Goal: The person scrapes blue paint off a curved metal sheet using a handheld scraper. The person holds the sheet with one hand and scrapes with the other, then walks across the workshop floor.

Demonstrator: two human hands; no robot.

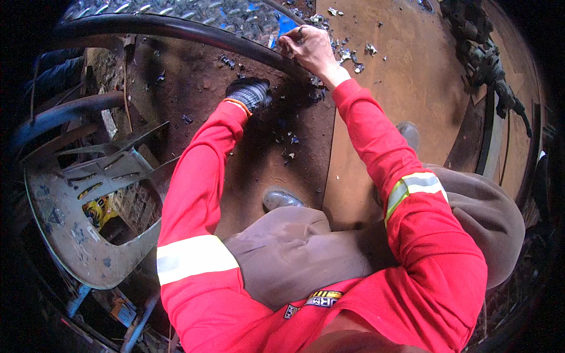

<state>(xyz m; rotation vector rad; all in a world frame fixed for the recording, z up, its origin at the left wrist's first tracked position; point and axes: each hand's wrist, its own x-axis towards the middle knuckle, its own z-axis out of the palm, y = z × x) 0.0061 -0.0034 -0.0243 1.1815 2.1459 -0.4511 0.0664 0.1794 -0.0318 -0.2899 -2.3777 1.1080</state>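
Note:
A shiny diamond tread metal plate (194, 13) lies at the top, bordered by a black curved tube (170, 26). Patches of blue protective film (286, 25) cling to its right-hand end. My right hand (309, 50) is bare and reaches that corner, its fingertips pinched together at the film's edge. Lower and to the left, beneath the tube, my left hand (248, 94) wears a grey and black knit glove. Its fingers are curled in; whatever they may hold is hidden from view.
Torn film scraps (347, 56) litter the brown floor sheet (388, 88) and the dirt. At left stands a scuffed metal chair-like frame (70, 235) near a blue tube (70, 112). Dark metal machinery (491, 70) lies at the far right. My boot (282, 200) is below my hands.

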